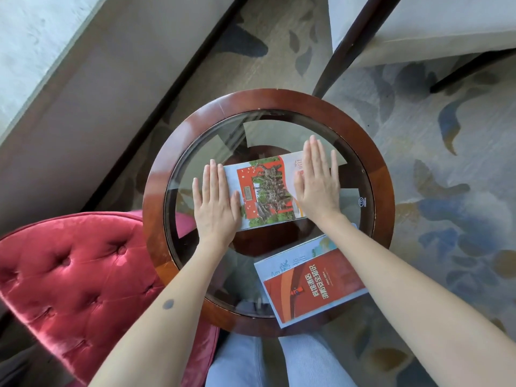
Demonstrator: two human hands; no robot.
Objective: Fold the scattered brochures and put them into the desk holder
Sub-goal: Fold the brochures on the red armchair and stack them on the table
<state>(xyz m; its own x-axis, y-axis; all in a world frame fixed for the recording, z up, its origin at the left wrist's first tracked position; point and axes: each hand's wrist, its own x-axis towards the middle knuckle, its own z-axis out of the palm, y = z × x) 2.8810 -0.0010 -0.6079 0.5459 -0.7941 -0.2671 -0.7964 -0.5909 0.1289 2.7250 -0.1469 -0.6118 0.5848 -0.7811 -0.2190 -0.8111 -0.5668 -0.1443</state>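
Observation:
A brochure with a red and green picture (266, 191) lies flat in the middle of the round glass table. My left hand (216, 203) presses palm-down on its left edge, fingers together and straight. My right hand (318, 181) lies flat on its right end in the same way. A second brochure with a red cover and white characters (310, 277) rests at the near right of the table, hanging over the wooden rim; my right forearm crosses its upper corner. No desk holder is in view.
The table has a dark wooden rim (279, 99) around a glass top. A red tufted chair (78, 272) stands at the near left, touching the rim. A pale chair with dark legs (418, 29) stands beyond, on patterned carpet. My knees are below the table.

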